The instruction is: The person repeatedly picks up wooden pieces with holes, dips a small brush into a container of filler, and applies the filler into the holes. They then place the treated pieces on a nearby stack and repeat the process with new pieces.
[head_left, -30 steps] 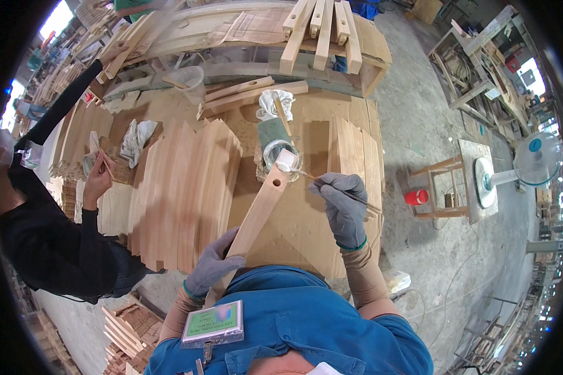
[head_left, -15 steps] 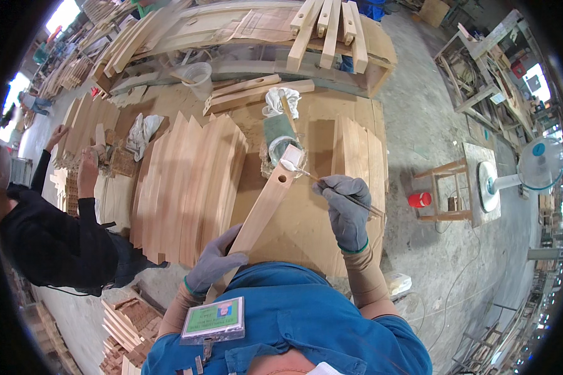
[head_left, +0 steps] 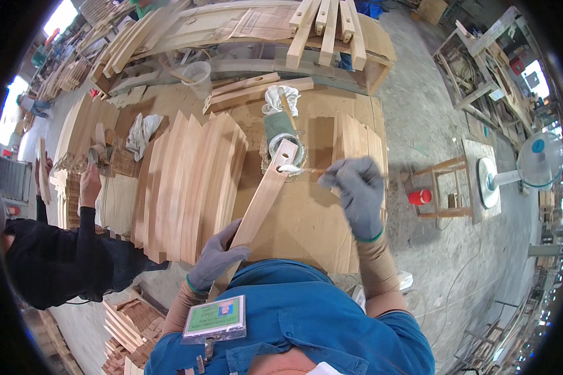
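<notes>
My gloved left hand [head_left: 219,257] is closed round the lower part of a pale wooden rail [head_left: 260,203], which slants away from me with two holes near its far end. Between the fingers of my gloved right hand [head_left: 358,190] is a thin brush [head_left: 311,170]. Its white-coated tip meets the rail at the nearer hole. Just beyond the rail's end stands a glue pot [head_left: 294,142] with a crusted rim, partly hidden by the wood. A green block or board [head_left: 279,125] lies against the pot's far side.
Wooden pieces [head_left: 191,181] are stacked left of the rail, and another stack [head_left: 356,137] stands at right. White rags [head_left: 281,100] and a plastic bucket [head_left: 197,78] lie farther back. A co-worker in black [head_left: 62,256] works at left. A fan [head_left: 538,162] stands at far right.
The brush tip has moved from the rail's far end down to its nearer hole. My right hand has shifted right and slightly up. The co-worker's hand at left now lifts a wooden piece.
</notes>
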Demonstrator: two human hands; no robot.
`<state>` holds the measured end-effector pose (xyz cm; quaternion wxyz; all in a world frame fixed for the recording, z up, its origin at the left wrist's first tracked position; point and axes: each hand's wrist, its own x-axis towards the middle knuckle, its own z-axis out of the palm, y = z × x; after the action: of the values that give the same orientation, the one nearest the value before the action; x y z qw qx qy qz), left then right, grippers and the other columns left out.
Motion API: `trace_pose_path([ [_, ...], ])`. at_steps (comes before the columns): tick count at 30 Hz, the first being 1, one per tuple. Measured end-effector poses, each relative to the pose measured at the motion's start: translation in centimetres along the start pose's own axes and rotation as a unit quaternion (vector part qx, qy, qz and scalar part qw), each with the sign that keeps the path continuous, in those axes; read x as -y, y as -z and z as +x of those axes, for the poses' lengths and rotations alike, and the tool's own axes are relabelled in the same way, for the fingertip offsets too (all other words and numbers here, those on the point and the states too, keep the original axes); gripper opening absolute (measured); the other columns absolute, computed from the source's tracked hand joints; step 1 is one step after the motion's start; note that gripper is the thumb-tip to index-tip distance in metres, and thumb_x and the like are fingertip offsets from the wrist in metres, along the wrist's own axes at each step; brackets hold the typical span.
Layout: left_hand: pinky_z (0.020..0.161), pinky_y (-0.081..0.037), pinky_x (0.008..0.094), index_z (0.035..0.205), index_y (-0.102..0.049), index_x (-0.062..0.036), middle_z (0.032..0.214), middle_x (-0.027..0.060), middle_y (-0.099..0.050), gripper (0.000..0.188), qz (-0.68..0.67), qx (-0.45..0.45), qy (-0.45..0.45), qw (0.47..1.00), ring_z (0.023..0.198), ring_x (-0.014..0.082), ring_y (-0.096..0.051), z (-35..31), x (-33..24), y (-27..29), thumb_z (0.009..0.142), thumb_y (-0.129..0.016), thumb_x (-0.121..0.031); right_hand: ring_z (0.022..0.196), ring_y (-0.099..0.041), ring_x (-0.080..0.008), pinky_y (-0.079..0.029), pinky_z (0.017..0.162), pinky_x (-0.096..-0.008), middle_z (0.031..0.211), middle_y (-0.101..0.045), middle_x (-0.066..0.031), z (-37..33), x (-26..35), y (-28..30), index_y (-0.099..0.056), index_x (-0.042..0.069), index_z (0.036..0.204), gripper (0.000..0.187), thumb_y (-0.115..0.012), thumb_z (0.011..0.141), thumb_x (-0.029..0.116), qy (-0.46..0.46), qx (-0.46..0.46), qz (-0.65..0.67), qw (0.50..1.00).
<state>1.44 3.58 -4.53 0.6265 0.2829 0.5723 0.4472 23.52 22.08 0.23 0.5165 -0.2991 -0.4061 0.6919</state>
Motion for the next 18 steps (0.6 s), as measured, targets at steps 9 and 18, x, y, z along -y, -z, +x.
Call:
trace_pose_path([
  [9, 0.093, -0.042, 0.0253, 0.138, -0.038, 0.0051, 0.124, 0.0081, -0.053, 0.069, 0.005, 0.031, -0.005, 0.999, 0.109, 0.0125, -0.05, -0.2, -0.3, 0.0, 0.077, -0.066, -0.008, 0.066, -0.063, -0.0102, -0.053, 0.062, -0.0236, 0.075, -0.061, -0.0042, 5.1, 6.1, -4.9, -0.055, 0.0, 0.084, 0.011, -0.063, 0.088, 0.006, 0.015, 0.216, -0.33, 0.919],
  [18, 0.095, -0.04, 0.026, 0.137, -0.039, 0.0047, 0.124, 0.0089, -0.052, 0.068, 0.038, 0.013, -0.011, 0.999, 0.111, 0.0132, -0.05, -0.6, -1.0, -0.8, 0.076, -0.067, -0.01, 0.067, -0.063, -0.0106, -0.052, 0.06, -0.0224, 0.075, -0.063, -0.0053, 5.3, 5.9, -4.6, -0.057, 0.001, 0.082, 0.011, -0.064, 0.087, 0.007, -0.017, 0.204, -0.307, 0.929],
])
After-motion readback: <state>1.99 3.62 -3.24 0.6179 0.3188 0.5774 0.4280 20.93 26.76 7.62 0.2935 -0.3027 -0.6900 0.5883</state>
